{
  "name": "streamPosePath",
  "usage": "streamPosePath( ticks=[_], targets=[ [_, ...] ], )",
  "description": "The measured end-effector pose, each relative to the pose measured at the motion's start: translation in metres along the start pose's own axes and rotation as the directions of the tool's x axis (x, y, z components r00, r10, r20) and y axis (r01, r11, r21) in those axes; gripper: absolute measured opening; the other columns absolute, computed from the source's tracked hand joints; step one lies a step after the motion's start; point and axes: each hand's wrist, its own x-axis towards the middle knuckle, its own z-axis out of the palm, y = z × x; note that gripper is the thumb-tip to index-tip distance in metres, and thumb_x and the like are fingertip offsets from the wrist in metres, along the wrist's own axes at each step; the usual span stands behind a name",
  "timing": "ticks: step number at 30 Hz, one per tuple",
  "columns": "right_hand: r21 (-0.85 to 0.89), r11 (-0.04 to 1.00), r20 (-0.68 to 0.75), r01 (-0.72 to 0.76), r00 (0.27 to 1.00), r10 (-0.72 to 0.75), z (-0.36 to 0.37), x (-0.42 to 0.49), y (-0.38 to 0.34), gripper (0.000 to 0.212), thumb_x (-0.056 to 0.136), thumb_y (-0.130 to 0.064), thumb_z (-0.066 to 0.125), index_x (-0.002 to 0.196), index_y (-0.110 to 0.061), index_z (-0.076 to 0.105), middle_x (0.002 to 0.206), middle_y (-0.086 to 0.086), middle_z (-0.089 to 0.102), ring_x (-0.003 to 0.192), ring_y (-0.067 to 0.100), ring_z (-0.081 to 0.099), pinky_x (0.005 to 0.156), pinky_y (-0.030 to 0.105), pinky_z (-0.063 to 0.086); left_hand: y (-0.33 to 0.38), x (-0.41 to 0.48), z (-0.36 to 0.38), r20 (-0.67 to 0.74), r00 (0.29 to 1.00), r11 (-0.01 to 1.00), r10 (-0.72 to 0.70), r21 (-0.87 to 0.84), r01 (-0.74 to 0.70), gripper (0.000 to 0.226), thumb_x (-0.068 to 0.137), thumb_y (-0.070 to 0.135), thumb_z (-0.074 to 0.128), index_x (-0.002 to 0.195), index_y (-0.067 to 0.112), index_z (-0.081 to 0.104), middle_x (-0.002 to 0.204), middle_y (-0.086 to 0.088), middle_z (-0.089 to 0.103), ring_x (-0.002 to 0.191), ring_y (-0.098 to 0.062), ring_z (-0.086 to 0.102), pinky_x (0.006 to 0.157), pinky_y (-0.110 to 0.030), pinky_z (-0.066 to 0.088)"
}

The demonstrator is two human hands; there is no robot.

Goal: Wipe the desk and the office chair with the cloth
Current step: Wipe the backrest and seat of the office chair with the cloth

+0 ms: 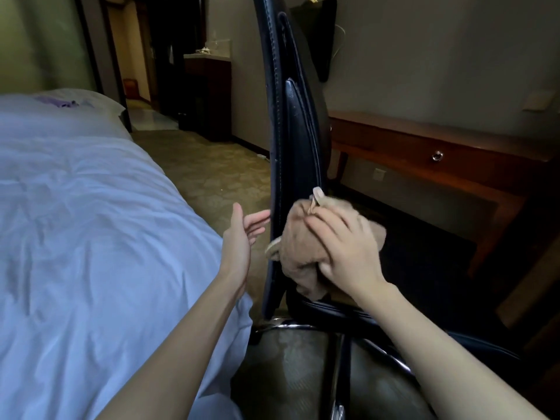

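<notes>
A black leather office chair (295, 125) stands side-on in the middle, its tall backrest rising to the top of the frame. My right hand (345, 253) presses a crumpled tan cloth (298, 247) against the lower front of the backrest, just above the seat. To the left of the backrest's edge my left hand (239, 237) is held flat with its fingers apart, the fingertips touching or nearly touching the back of the backrest. The wooden desk (409, 147) with a ring-pull drawer runs along the wall on the right, behind the chair.
A bed with a white duvet (91, 222) fills the left side, close to my left arm. The chair's chrome base (339, 359) is below my hands. Patterned carpet (212, 165) leads back to a dark cabinet (209, 83) and a doorway.
</notes>
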Motion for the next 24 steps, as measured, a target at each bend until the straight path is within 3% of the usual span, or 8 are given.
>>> streamPosePath(
  ticks=[2, 4, 7, 10, 16, 20, 24],
  targets=[
    [-0.073, 0.996, 0.153, 0.054, 0.987, -0.042, 0.016, -0.018, 0.0, 0.077, 0.05, -0.021, 0.085, 0.125, -0.008, 0.069, 0.138, 0.013, 0.063, 0.123, 0.034, 0.048, 0.084, 0.045, 0.053, -0.011, 0.002, -0.001, -0.019, 1.0, 1.0, -0.017, 0.014, 0.017, 0.067, 0.111, 0.052, 0.02, 0.106, 0.018, 0.078, 0.105, 0.006, 0.08, 0.097, -0.003, 0.072, 0.071, -0.006, 0.048],
    [-0.072, 0.992, 0.205, 0.099, 0.975, -0.082, 0.027, -0.029, 0.0, 0.074, 0.05, -0.025, 0.085, 0.121, -0.009, 0.071, 0.132, 0.011, 0.067, 0.115, 0.033, 0.05, 0.076, 0.041, 0.054, -0.017, 0.004, -0.003, -0.016, 0.999, 0.998, -0.046, 0.037, 0.046, 0.067, 0.112, 0.05, 0.02, 0.106, 0.016, 0.077, 0.104, 0.005, 0.08, 0.096, -0.005, 0.073, 0.067, -0.004, 0.047],
    [-0.078, 0.984, 0.272, 0.161, 0.953, -0.134, 0.044, -0.04, -0.008, 0.075, 0.047, -0.03, 0.086, 0.118, -0.012, 0.072, 0.125, 0.006, 0.07, 0.108, 0.029, 0.051, 0.074, 0.039, 0.056, -0.021, 0.008, -0.004, 0.005, 0.999, 0.997, -0.036, 0.072, 0.036, 0.066, 0.111, 0.05, 0.023, 0.116, 0.012, 0.077, 0.114, 0.001, 0.078, 0.105, -0.013, 0.07, 0.084, -0.013, 0.047],
    [-0.045, 0.993, 0.274, 0.107, 0.958, -0.091, 0.055, -0.048, -0.017, 0.076, 0.045, -0.027, 0.089, 0.119, -0.014, 0.075, 0.125, 0.006, 0.071, 0.113, 0.028, 0.049, 0.076, 0.039, 0.057, -0.023, 0.009, -0.006, 0.016, 0.999, 0.998, -0.029, 0.05, 0.028, 0.064, 0.111, 0.048, 0.026, 0.119, 0.01, 0.076, 0.117, 0.0, 0.078, 0.108, -0.017, 0.069, 0.096, -0.023, 0.047],
    [-0.009, 0.995, 0.081, 0.101, 0.992, -0.1, 0.05, -0.047, -0.004, 0.062, 0.072, -0.025, 0.056, 0.134, -0.018, 0.055, 0.143, 0.002, 0.053, 0.118, 0.03, 0.051, 0.084, 0.04, 0.04, -0.025, 0.01, -0.009, 0.016, 1.0, 0.999, -0.011, 0.053, 0.01, 0.06, 0.113, 0.043, 0.026, 0.099, 0.021, 0.079, 0.103, 0.007, 0.08, 0.101, -0.006, 0.072, 0.081, -0.009, 0.049],
    [-0.033, 0.99, 0.154, 0.141, 0.979, -0.134, 0.049, -0.043, 0.0, 0.061, 0.066, -0.031, 0.059, 0.124, -0.014, 0.065, 0.131, 0.006, 0.068, 0.109, 0.031, 0.052, 0.079, 0.038, 0.039, -0.029, 0.007, -0.007, 0.005, 1.0, 0.999, 0.005, 0.043, -0.006, 0.061, 0.113, 0.043, 0.026, 0.099, 0.017, 0.08, 0.103, 0.003, 0.081, 0.101, -0.01, 0.072, 0.086, -0.015, 0.049],
    [-0.007, 0.984, 0.24, 0.176, 0.956, -0.169, 0.058, -0.049, -0.017, 0.055, 0.067, -0.035, 0.064, 0.116, -0.014, 0.076, 0.125, 0.005, 0.072, 0.108, 0.028, 0.053, 0.077, 0.037, 0.051, -0.028, 0.004, -0.007, -0.001, 1.0, 0.999, -0.004, 0.036, 0.004, 0.06, 0.112, 0.046, 0.028, 0.104, 0.017, 0.08, 0.108, 0.005, 0.08, 0.098, -0.014, 0.069, 0.099, -0.027, 0.048]
  ],
)
